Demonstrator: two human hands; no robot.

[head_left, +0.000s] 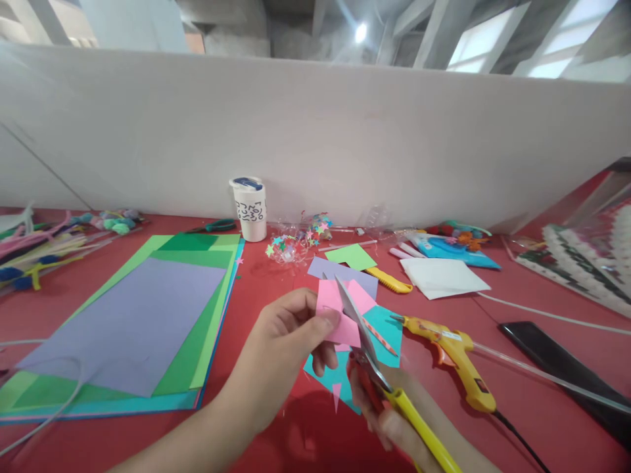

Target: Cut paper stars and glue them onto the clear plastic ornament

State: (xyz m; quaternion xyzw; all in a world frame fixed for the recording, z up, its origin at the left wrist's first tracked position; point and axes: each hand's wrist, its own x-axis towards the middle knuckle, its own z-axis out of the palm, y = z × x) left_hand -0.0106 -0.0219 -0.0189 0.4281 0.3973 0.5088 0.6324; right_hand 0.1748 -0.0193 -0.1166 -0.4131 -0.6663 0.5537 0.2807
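My left hand [290, 335] pinches a small piece of pink paper [328, 299] between thumb and fingers. Closed around the handles of a pair of scissors [362, 328] is my right hand [389, 420]; one handle is yellow, and red shows on the other. The metal blades stand apart, with the pink paper at them. Beneath lie cut sheets of turquoise paper [389, 322] and purple paper [362, 276]. A patterned pencil [382, 338] rests on the turquoise sheet, partly hidden by the scissors. A pink paper scrap [336, 396] is lower down, near my right hand.
A yellow glue gun [453, 348] lies to the right, near a black strip-shaped object [557, 374]. Behind are a yellow cutter [389, 280], white sheets [444, 276] and a lidded cup [252, 210]. Stacked coloured sheets [138, 315] cover the left. A white partition [315, 138] closes the back.
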